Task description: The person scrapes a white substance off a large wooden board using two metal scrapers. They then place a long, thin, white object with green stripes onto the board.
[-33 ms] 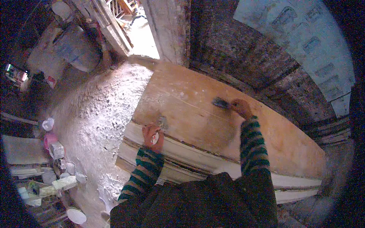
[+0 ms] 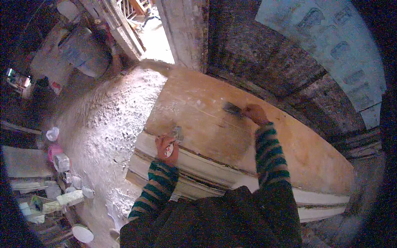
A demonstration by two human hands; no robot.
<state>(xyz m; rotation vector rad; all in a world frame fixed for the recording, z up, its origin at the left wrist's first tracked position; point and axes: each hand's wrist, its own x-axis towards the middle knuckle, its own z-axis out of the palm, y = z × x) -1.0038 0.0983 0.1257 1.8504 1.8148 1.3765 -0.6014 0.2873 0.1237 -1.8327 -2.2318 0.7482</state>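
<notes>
A wide tan wooden board lies before me, with scuffs and pale smears on its face. My right hand is closed on the end of a dark scraper, whose flat blade lies against the upper middle of the board. At the board's near left edge, my left hand is closed. A small greyish piece pokes out past its fingers, its kind unclear. On that hand shows a white oval patch with red marks.
Pale mouldings run along the board's near side. Rough lumpy ground spreads to the left, with a large drum beyond. Several containers and a white round lid sit lower left. A dark wall borders the far side.
My right hand and the scraper have slid a little left and slightly farther away across the board. The left hand stays in the same spot.
</notes>
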